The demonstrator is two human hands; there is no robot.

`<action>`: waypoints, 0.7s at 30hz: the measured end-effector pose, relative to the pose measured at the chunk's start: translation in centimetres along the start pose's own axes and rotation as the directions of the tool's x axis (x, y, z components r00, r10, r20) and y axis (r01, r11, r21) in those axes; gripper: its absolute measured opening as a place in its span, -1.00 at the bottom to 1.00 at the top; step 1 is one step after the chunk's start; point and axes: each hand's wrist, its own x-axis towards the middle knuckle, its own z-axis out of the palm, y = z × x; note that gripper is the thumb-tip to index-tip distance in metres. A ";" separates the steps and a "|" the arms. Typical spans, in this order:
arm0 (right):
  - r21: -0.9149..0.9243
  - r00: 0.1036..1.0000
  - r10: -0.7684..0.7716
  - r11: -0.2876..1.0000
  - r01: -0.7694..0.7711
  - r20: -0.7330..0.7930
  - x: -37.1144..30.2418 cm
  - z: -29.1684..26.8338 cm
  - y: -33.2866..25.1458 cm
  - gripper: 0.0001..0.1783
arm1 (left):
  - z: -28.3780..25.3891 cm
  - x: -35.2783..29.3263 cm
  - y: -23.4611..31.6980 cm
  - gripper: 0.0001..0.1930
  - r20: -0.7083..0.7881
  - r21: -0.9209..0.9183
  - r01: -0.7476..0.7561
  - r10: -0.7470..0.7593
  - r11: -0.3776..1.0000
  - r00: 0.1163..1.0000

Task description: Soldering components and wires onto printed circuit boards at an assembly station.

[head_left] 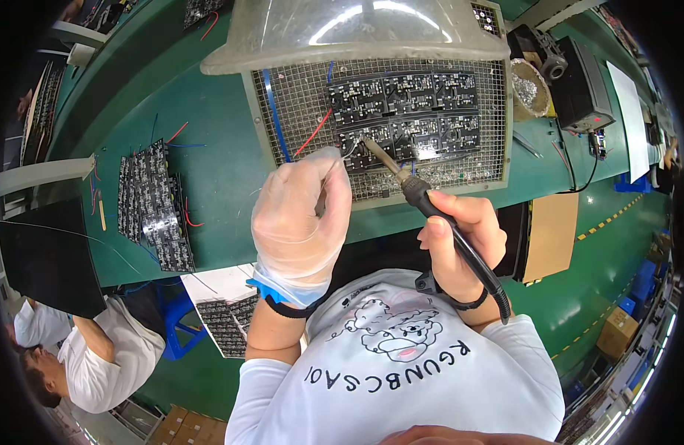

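Observation:
A panel of black circuit boards (438,96) lies on a metal mesh tray (305,89) in front of me. My right hand (468,237), bare, is closed around the black handle of a soldering iron (420,194). The iron's tip meets the lower left part of the panel. In a clear glove, my left hand (301,215) pinches a thin silvery wire (351,150), which looks like solder, and its end reaches close to the iron's tip. Red wire (314,133) and blue wire (276,111) run over the mesh on the left.
A clear curved hood (357,33) overhangs the tray's far side. To the right stand a bowl of metallic scraps (529,87) and a black soldering station (583,85). More wired circuit boards (153,204) lie on the green bench at left. Another person (108,352) sits at lower left.

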 end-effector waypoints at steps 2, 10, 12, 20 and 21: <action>-0.005 1.000 -0.003 1.000 0.003 -0.009 0.1 0.0 -0.1 -0.68 | -0.1 0.0 0.6 -0.76 -0.097 -0.191 0.062 -0.081 0.980 0.992; -0.008 0.999 0.035 0.999 -0.035 0.020 0.3 -0.4 -0.6 -0.69 | -2.0 -1.6 -0.2 -0.83 -0.180 -0.091 -0.009 -0.008 0.996 0.984; -0.007 0.999 0.048 0.999 -0.048 0.025 0.3 -0.5 -0.6 -0.69 | -1.8 -2.1 -0.5 -0.83 -0.223 -0.099 0.016 -0.038 0.995 0.974; 0.220 0.992 0.026 0.975 0.002 -0.124 0.2 -1.1 -0.2 -0.75 | -2.4 -3.1 -1.2 -0.77 -0.217 -0.100 0.098 -0.118 0.990 0.969; 0.302 0.993 0.047 0.953 -0.011 -0.113 0.2 -1.3 -0.3 -0.77 | -2.5 -3.1 -1.2 -0.77 -0.215 -0.102 0.097 -0.118 0.990 0.969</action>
